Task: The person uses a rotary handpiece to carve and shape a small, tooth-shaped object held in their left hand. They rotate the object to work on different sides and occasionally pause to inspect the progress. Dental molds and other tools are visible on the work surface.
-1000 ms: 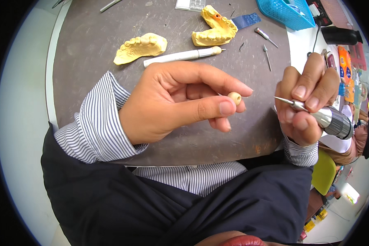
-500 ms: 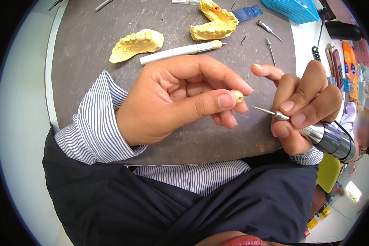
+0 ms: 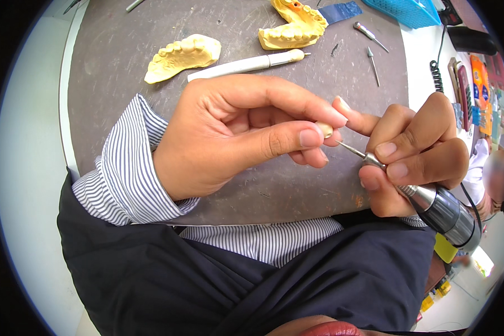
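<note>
Between thumb and fingertips, my left hand (image 3: 246,126) pinches a small cream dental crown (image 3: 323,130). My right hand (image 3: 417,148) grips a dark and silver rotary handpiece (image 3: 439,210) like a pen. From its collet juts a thin pointed bur (image 3: 350,148), its tip just beside the crown's lower right side; I cannot tell whether they touch. My right hand's outstretched finger reaches to the fingertips of my left hand. Beyond the hands lies a white pen-like tool (image 3: 246,67) with a cream piece on its end.
Two yellow dental casts, one at the left (image 3: 183,56) and one at the right (image 3: 294,32), lie on the dark board (image 3: 117,50). Nearby are a blue strip (image 3: 341,12), a small screwdriver-like tool (image 3: 369,36) and a loose bur (image 3: 372,64). A blue basket (image 3: 406,12) stands far right.
My right hand has brought the bur leftward up to the crown, and the handpiece's rear has tilted lower. Its outstretched finger now meets the left fingertips. The crown has turned slightly.
</note>
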Action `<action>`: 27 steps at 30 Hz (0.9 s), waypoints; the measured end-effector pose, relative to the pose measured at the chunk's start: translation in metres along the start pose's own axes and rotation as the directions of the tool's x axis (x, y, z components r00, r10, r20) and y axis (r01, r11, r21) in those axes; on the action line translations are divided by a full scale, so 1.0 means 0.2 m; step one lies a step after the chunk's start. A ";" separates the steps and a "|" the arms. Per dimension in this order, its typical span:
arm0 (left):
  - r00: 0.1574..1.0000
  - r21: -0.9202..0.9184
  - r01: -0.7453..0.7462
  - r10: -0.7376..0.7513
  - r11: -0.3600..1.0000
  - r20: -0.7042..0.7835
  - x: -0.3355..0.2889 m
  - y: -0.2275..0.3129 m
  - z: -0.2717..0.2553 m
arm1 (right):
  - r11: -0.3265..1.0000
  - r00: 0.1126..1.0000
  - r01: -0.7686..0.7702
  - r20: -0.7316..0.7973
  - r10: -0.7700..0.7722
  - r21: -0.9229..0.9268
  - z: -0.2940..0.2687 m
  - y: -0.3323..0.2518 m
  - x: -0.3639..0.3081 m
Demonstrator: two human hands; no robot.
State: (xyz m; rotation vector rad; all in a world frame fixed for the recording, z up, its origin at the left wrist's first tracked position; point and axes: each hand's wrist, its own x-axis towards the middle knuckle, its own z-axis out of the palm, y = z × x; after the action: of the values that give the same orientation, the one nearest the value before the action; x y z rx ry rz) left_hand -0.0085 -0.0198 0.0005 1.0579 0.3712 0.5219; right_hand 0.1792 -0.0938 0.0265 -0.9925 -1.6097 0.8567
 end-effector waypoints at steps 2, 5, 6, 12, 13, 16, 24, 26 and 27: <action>1.000 -0.015 0.013 -0.013 1.000 0.002 0.01 0.01 0.00 | 0.999 1.000 -0.003 0.002 0.003 -0.040 0.00 -0.01 0.00; 1.000 -0.017 0.017 -0.017 1.000 -0.009 0.00 0.00 0.00 | 0.998 0.999 0.015 0.048 -0.012 -0.059 -0.01 -0.01 0.00; 1.000 -0.015 0.008 -0.008 1.000 -0.004 0.00 0.00 0.00 | 0.998 0.999 0.009 0.053 -0.005 -0.064 -0.01 -0.01 0.00; 0.998 -0.054 0.048 -0.050 0.997 -0.034 0.00 0.00 0.01 | 0.999 0.999 0.001 0.045 0.000 -0.033 -0.01 0.00 0.00; 0.997 -0.058 0.062 -0.064 0.996 -0.049 -0.01 0.00 0.01 | 1.000 0.999 0.003 0.054 -0.002 -0.020 0.00 0.02 0.00; 0.997 -0.057 0.049 -0.052 0.997 -0.056 -0.01 0.00 0.01 | 1.000 0.998 -0.004 0.065 0.005 -0.025 0.00 0.01 0.01; 1.000 0.001 0.010 -0.010 1.000 -0.030 0.00 -0.01 0.00 | 0.999 0.995 0.014 0.095 -0.010 -0.051 -0.02 0.01 0.01; 1.000 0.009 0.008 -0.008 1.000 -0.029 0.00 -0.02 -0.01 | 0.998 0.997 -0.002 0.078 0.006 -0.059 -0.01 0.01 0.01; 0.999 0.014 0.004 -0.004 1.000 -0.034 0.00 -0.02 -0.01 | 0.998 0.997 -0.005 0.072 0.009 -0.057 -0.01 0.01 0.01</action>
State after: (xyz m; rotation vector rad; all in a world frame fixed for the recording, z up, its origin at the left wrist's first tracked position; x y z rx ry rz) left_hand -0.0092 -0.0204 -0.0032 1.0631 0.4074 0.5347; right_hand 0.1814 -0.0914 0.0250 -1.0177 -1.7010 0.8650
